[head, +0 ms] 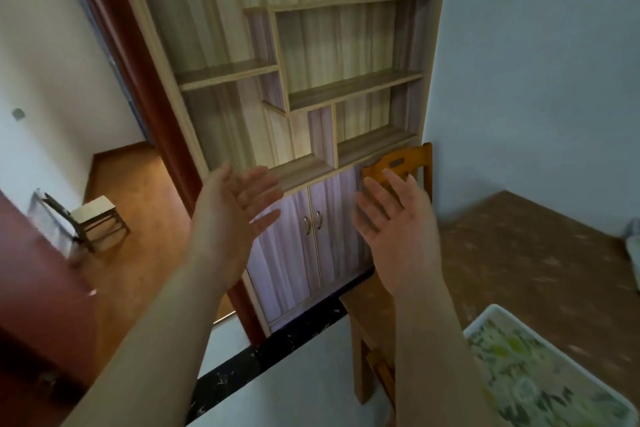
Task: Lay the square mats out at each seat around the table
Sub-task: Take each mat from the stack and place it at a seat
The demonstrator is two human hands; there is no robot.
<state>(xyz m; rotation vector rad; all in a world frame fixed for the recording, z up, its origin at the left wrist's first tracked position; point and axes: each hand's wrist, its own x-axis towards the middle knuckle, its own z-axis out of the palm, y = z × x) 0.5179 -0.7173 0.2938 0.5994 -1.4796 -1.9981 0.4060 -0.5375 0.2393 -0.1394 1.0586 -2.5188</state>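
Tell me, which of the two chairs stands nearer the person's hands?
The orange-brown wooden chair by the table, its backrest just behind the right hand. The dark-framed, pale-seated chair stands far off, through the doorway.

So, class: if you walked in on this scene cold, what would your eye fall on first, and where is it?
Two bare hands raised mid-frame, both open and empty: the left hand and the right hand. Behind them stands a pale wooden shelf unit with bare shelves. At lower right, a floral mat lies on the brown table.
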